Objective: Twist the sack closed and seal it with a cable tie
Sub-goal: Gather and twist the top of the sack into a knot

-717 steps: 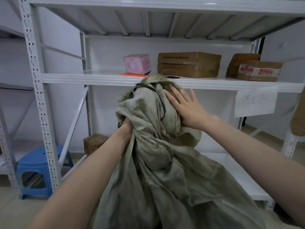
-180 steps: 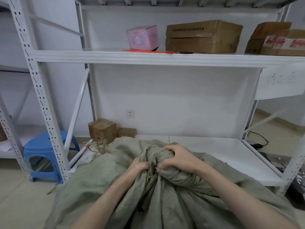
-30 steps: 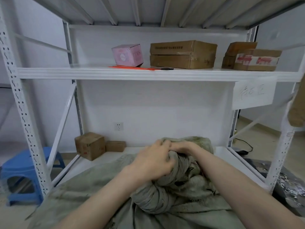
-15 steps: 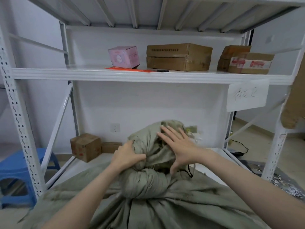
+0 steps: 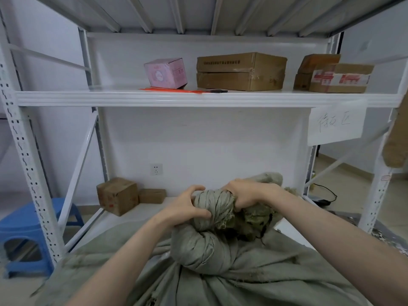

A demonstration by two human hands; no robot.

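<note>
A grey-green woven sack (image 5: 254,281) fills the bottom of the head view, its neck (image 5: 215,212) wound into a thick twisted coil. My left hand (image 5: 187,209) grips the left side of the twisted neck, fingers curled round it. On the right side my right hand (image 5: 245,195) clutches the neck, with the frayed mouth of the sack bunched under it. A thin black cable tie (image 5: 265,226) hangs among the frayed cloth below my right hand. Several orange cable ties (image 5: 172,90) lie on the middle shelf.
A white metal rack (image 5: 198,99) stands right in front; its middle shelf carries a pink box (image 5: 165,72) and brown cartons (image 5: 240,71). Two small cartons (image 5: 117,195) sit at the back of the low shelf. A blue stool (image 5: 26,230) stands left.
My right hand, flat on the raised sack top half a second ago, now grips the neck. The neck has come down and is wound tighter into a coil.
</note>
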